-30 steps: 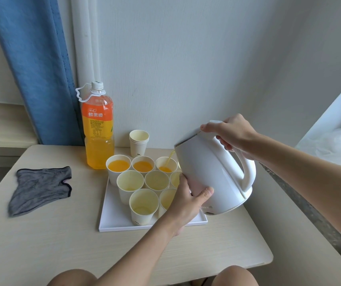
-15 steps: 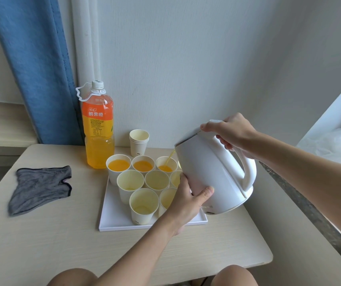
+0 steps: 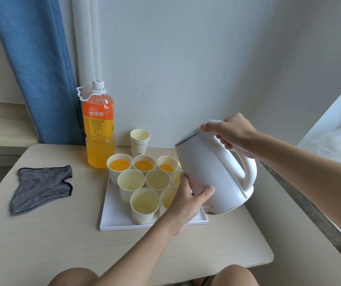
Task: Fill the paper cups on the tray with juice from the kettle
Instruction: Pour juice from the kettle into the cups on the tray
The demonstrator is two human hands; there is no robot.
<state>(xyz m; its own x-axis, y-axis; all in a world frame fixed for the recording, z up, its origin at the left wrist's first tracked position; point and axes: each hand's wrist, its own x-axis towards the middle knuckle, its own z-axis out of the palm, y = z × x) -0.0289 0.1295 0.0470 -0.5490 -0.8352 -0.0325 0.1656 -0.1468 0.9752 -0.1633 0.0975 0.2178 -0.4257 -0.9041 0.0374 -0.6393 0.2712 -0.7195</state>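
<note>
The kettle (image 3: 217,168) above the tray (image 3: 113,219) looks heavy and slick; right hand (image 3: 233,131) grips its handle, left hand (image 3: 188,201) clasps its lower wall

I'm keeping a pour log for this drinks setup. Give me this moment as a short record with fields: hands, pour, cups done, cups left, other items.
right hand: grips the handle of the kettle, which is tilted
left hand: holds the kettle's lower side
pour: juice stream falling into the third back-row cup
filled: left back-row cup, middle back-row cup
look empty: five cups nearer the person, two partly hidden
tray: white, on the table
off tray: juice bottle, spare cup stack, grey cloth
</note>
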